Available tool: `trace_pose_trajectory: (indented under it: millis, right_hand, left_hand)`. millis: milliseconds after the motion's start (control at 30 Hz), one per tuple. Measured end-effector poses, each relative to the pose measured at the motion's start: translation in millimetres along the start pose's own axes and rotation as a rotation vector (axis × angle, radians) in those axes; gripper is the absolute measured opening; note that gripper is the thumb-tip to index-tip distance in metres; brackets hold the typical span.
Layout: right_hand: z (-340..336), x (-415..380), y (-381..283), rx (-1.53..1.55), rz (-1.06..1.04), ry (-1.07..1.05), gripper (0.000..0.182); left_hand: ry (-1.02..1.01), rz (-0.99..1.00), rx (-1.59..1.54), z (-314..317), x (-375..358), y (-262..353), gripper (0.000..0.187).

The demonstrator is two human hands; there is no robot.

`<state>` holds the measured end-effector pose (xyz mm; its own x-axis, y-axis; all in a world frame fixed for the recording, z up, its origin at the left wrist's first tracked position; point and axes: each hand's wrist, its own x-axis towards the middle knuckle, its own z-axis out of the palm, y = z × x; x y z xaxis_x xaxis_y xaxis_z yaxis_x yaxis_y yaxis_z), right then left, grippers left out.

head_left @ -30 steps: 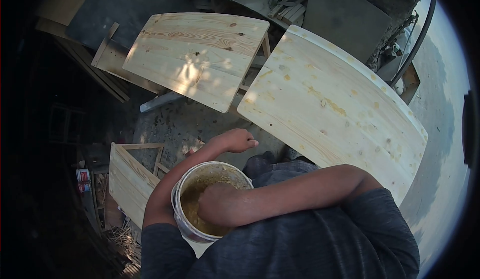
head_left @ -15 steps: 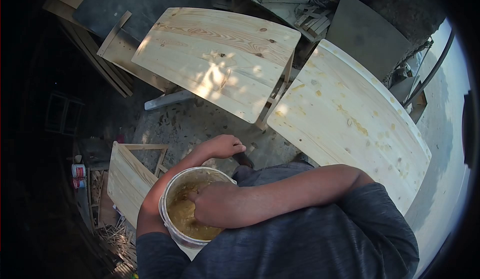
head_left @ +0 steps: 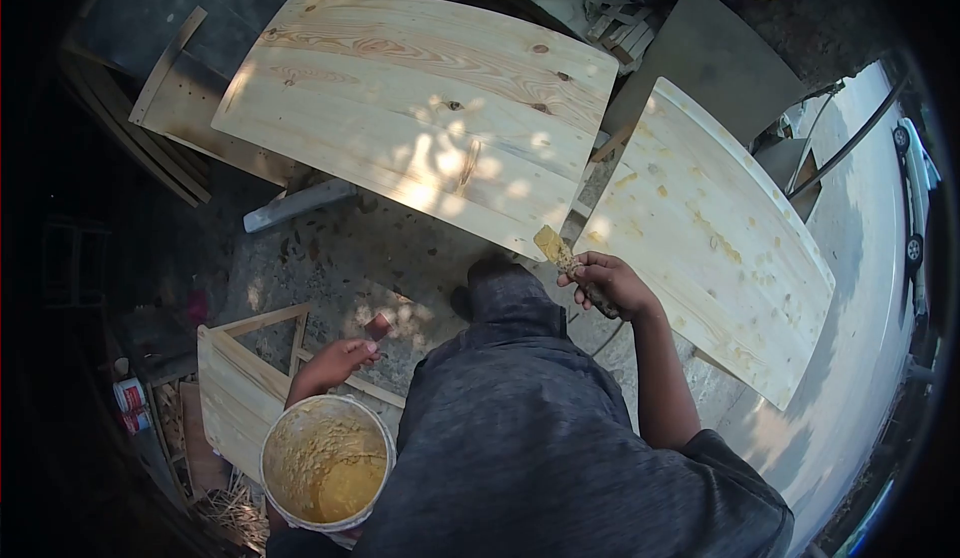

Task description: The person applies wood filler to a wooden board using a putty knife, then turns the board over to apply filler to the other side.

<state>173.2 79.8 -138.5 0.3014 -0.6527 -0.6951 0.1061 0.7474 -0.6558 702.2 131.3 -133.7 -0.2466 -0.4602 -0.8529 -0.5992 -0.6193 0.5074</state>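
Note:
My right hand (head_left: 612,283) grips a putty knife (head_left: 553,246) by its smeared handle, the blade coated in yellow-brown putty and near the close corner of a pale pine tabletop (head_left: 400,108). My left hand (head_left: 340,365) is closed on a small, flat, reddish-brown piece (head_left: 378,326), whose kind I cannot make out. By my left forearm is a white bucket (head_left: 376,428), seemingly hung on it, with yellow putty (head_left: 350,486) inside and smeared up its wall. A second pine top (head_left: 700,248), spotted with yellow putty, lies to the right.
A smaller wooden piece with a frame (head_left: 235,388) stands at lower left. Paint cans (head_left: 130,403) and thin sticks (head_left: 232,511) lie beyond it. A grey board (head_left: 700,68) and wood scraps (head_left: 625,33) are at the back. Right of the tops runs a paved road (head_left: 850,358) with a parked car (head_left: 912,198).
My right hand has come out of the bucket with the putty knife and moved up and right to the tabletop corner. The left hand and the bucket have shifted left and down in view.

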Motion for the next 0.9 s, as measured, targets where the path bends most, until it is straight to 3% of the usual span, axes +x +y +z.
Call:
trace_pose_trajectory:
  millis: [67, 267, 300, 400, 433, 533, 567, 667, 800, 900]
  right_hand:
    - [8.3, 14.1, -1.2, 0.021, -0.006, 0.065, 0.016]
    - [25.5, 54.7, -8.0, -0.786, 0.087, 0.448, 0.022]
    - [13.7, 70.7, 19.0, -0.959, -0.127, 0.506, 0.031]
    - [27.1, 86.5, 22.3, -1.003, -0.16, 0.534, 0.04]
    - [37.6, 86.9, 12.5, -1.001, -0.037, 0.491, 0.041]
    - [60.6, 104.7, 21.0, -0.991, -0.063, 0.674, 0.04]
    - [62.6, 114.1, 34.3, -0.987, -0.177, 0.727, 0.041]
    - [82.1, 123.7, 66.8, -1.094, -0.13, 0.743, 0.037]
    - [99.8, 116.8, -7.0, -0.975, 0.157, 0.696, 0.024]
    - [97.5, 143.0, 10.6, -0.892, 0.104, 0.871, 0.023]
  left_hand:
    - [-0.009, 0.001, 0.031, -20.0, 7.6, 5.8, 0.051]
    - [-0.056, 0.072, 0.131, -100.6, 47.9, 53.9, 0.052]
    - [-0.045, 0.065, 0.126, -117.2, 55.0, 66.3, 0.052]
    - [-0.012, 0.074, 0.154, -162.7, 77.2, 112.7, 0.053]
    - [0.002, 0.097, 0.189, -174.5, 85.2, 129.6, 0.054]
    - [-0.014, 0.137, 0.314, -198.8, 109.7, 187.6, 0.055]
    - [-0.043, 0.141, 0.327, -204.2, 117.7, 207.6, 0.055]
    - [-0.112, 0.12, 0.444, -213.4, 130.0, 241.5, 0.053]
    - [-0.185, 0.174, 0.53, -225.0, 164.4, 294.8, 0.051]
    - [-0.25, 0.182, 0.573, -235.0, 188.1, 316.9, 0.051]
